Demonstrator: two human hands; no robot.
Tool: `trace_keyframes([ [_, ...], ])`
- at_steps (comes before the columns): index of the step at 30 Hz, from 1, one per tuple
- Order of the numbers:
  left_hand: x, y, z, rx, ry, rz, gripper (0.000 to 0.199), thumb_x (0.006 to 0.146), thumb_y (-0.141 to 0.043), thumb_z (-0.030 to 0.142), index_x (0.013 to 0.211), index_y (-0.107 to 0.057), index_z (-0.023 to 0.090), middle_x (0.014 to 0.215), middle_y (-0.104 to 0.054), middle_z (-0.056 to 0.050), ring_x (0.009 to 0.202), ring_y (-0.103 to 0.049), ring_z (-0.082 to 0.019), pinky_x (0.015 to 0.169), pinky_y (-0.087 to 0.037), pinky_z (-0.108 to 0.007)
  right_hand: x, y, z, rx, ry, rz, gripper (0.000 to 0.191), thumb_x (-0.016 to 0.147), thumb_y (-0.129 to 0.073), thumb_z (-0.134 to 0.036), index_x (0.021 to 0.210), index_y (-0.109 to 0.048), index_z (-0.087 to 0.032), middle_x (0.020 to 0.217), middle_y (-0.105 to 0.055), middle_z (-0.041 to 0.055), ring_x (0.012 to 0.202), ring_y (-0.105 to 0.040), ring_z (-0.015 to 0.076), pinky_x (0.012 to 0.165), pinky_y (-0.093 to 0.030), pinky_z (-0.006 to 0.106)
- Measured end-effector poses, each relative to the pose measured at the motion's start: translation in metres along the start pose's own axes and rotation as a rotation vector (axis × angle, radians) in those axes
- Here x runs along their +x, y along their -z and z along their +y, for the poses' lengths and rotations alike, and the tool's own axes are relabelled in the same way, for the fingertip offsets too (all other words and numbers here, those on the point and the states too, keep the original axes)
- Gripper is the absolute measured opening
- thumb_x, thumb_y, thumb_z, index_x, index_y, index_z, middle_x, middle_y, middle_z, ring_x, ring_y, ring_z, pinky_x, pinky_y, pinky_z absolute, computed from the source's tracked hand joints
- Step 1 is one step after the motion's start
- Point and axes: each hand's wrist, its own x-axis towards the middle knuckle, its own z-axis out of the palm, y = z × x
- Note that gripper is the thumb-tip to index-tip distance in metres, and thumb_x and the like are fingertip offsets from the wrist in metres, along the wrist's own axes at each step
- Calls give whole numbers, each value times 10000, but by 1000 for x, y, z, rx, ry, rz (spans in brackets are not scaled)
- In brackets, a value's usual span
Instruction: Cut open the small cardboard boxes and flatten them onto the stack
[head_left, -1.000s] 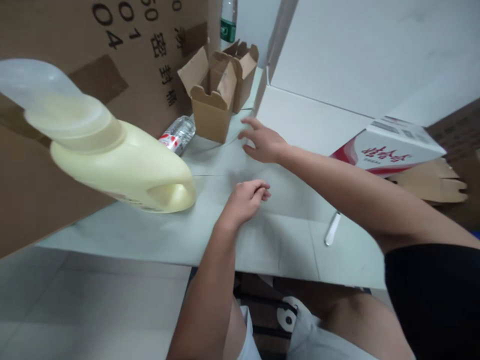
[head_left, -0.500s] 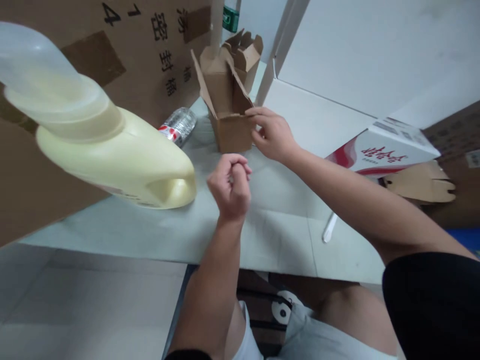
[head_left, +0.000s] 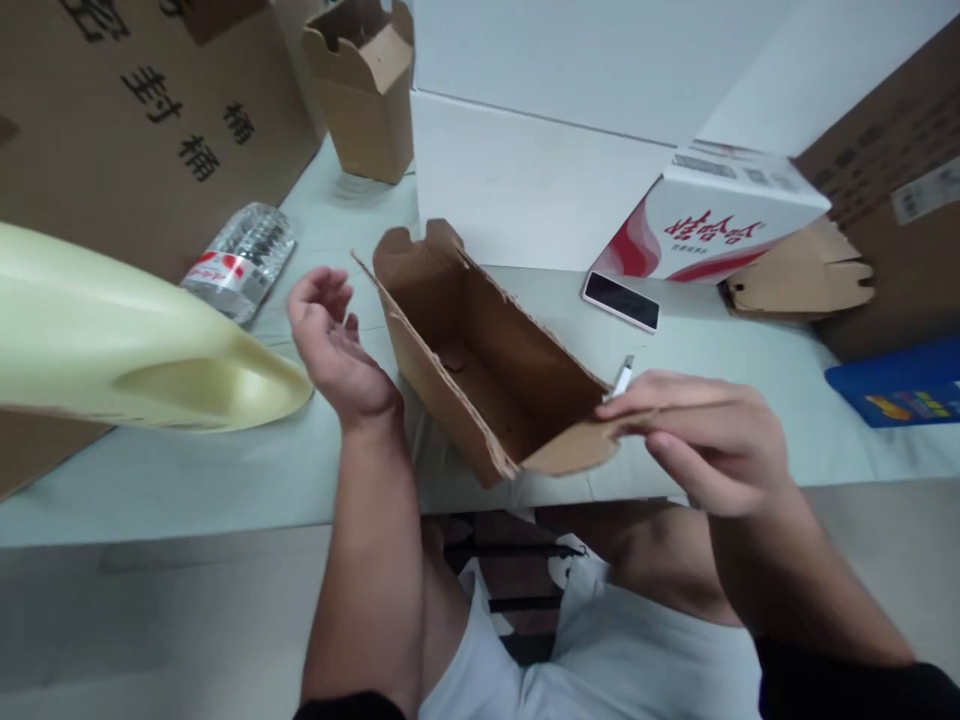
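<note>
A small brown cardboard box (head_left: 450,400) with its top open lies before me on the pale green table cover, its inside facing up toward me. Between the thumb and fingers of my right hand (head_left: 720,440) is the flap at its near right end. My left hand (head_left: 330,340) is raised just left of the box, fingers loosely curled and apart, with nothing in it. Partly behind that flap, close to my right fingers, shows a white utility knife (head_left: 623,375).
At left stand a pale yellow jug (head_left: 187,350) and a lying plastic bottle (head_left: 244,260). Behind are a second small cardboard box (head_left: 367,110) and large white boxes (head_left: 510,190). A phone (head_left: 621,301) lies before a red-and-white carton (head_left: 712,220). Far right is a blue packet (head_left: 900,385).
The cardboard box has come nearer, away from the other box at the back. My right hand has moved with its flap. My left hand has gone left and its fist has loosened.
</note>
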Motion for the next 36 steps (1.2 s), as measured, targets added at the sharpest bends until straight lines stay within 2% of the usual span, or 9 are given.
trace_keyframes([
  [4, -10, -14, -2, -109, 22, -291, 403, 934, -454, 442, 964, -713, 136, 939, -736, -94, 937, -674, -229, 905, -518, -370, -40, 3, -2, -43, -70, 53, 219, 864, -587, -42, 829, -737, -197, 1072, -846, 128, 733, -790, 194, 657, -663, 339],
  [8, -18, -23, -4, -76, -52, -231, 401, 954, -400, 320, 850, -726, 113, 797, -720, -78, 801, -658, -201, 779, -516, -344, -57, -9, 11, -118, -205, 159, 177, 900, -608, -93, 921, -738, -212, 1194, -810, 134, 963, -810, 229, 780, -670, 347],
  [13, -20, -27, -8, -71, -126, -285, 512, 970, -294, 388, 737, -680, 146, 806, -705, -115, 866, -678, -234, 880, -532, -402, -66, -37, 32, -111, -337, 350, 73, 959, -632, -261, 1005, -688, -254, 1420, -708, 117, 1306, -701, 317, 935, -645, 446],
  [17, -21, -27, -13, 47, -255, -276, 402, 941, -351, 357, 725, -642, 184, 743, -653, -65, 824, -672, -203, 891, -526, -379, -71, -55, 41, -92, -352, 312, 275, 984, -604, -271, 1251, -671, -278, 1574, -586, 132, 1131, -750, 270, 859, -642, 423],
  [20, -20, -26, -17, 66, -295, -284, 271, 893, -488, 358, 724, -621, 193, 734, -664, -49, 804, -669, -194, 883, -523, -364, -73, -61, 42, -121, -294, 287, 356, 974, -587, -219, 1313, -675, -282, 1458, -615, 132, 1095, -724, 251, 821, -625, 399],
  [25, -15, -21, -28, 34, -307, -315, 226, 775, -692, 294, 933, -619, 150, 744, -650, -2, 725, -596, -148, 811, -477, -304, -73, -67, 43, -256, -297, 476, 322, 918, -632, -237, 1214, -739, -304, 1321, -513, 101, 1232, -603, 290, 922, -590, 446],
  [29, -6, -10, -42, 100, -378, -399, 485, 748, -799, 364, 1142, -606, 157, 921, -658, -15, 816, -607, -150, 819, -477, -307, -74, -75, 47, -7, -256, 427, 239, 912, -624, -259, 1145, -655, -302, 1519, -554, 76, 1412, -580, 329, 1130, -530, 566],
  [33, 0, 0, -49, 212, -490, -454, 582, 782, -820, 544, 1243, -627, 244, 1235, -623, -62, 1128, -624, -224, 933, -518, -375, -76, -82, 50, 188, -163, 480, 318, 896, -643, -280, 1177, -509, -340, 1385, -735, 30, 1424, -620, 301, 1141, -533, 611],
  [36, -4, 0, -41, 347, -462, -514, 454, 852, -780, 558, 1230, -668, 333, 1314, -596, -47, 1229, -605, -261, 1039, -531, -434, -76, -81, 49, 146, -186, 438, 314, 912, -631, -324, 1221, -570, -325, 1284, -786, 46, 1399, -642, 312, 1131, -543, 604],
])
